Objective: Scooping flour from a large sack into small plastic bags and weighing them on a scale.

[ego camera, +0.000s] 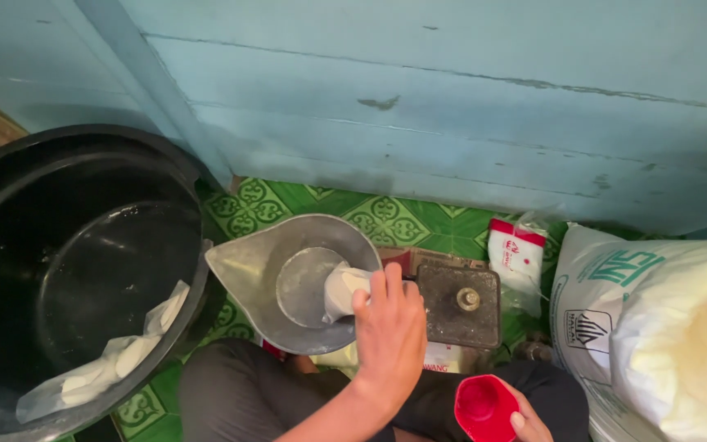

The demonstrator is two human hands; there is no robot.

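**Packet held on the scale pan**

Weighing looks to be the step in hand. A small white packet point(344, 288) sits near the middle of the frame, on the round flat centre of a grey metal scale pan point(243, 266), at the pan's right edge. The left hand point(390, 327) is closed around the packet's right end, fingers wrapped over it, back of the hand to the camera. The forearm rises from the bottom centre of the frame at a slant, with the wrist bent slightly toward the pan.

As a judgement, the packet is set down but not yet freed. The next move calls for a clean release, fingers lifting away without pressing or nudging the pan, so that the packet alone bears on it.

The right hand point(532, 424) rests low at the lower right edge, fingers curled on a red plastic cup point(481, 407) with its mouth upward; the cup looks empty, though only part shows.

Just right of the pan lies the scale's dark, worn platform point(443, 315) with a brass knob. At the right stands an open white sack point(615, 327) of pale powder, with a small red-topped bag point(517, 255) behind it. A large black tub point(83, 245) fills the left, clear plastic bags point(116, 360) draped inside its rim. Green patterned flooring point(386, 217) meets a blue plank wall point(452, 106) above.
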